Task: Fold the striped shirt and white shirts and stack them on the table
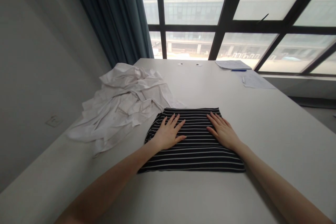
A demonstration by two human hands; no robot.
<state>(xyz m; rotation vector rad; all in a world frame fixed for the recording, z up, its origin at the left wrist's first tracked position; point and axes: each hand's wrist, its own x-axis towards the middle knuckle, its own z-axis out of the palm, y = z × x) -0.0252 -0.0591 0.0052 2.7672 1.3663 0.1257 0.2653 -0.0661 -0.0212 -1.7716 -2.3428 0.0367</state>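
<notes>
the left hand (169, 133) lies flat, palm down, fingers spread apart and gripping nothing, pressed on the left half of a folded black garment with thin white stripes (193, 143). the right hand (223, 131) lies the same way on the right half, open and flat, fingers slightly fanned and pointing away from the body, holding nothing. the two hands are apart from each other, with a band of striped cloth showing between them. both bare forearms reach in from the bottom edge of the view.

the striped garment is folded into a rough rectangle and rests on a white table (275, 136), near the middle of it and close to the person. just beside its far left corner, touching or nearly so, sits a crumpled heap of white clothing (123, 105) that spreads toward the table's left edge.

at the far right of the table lie some sheets of paper (232, 64) with a blue pen (238, 70) beside them. beyond the table are a dark-framed window (223, 21) and a dark blue curtain (115, 14) on the left.
</notes>
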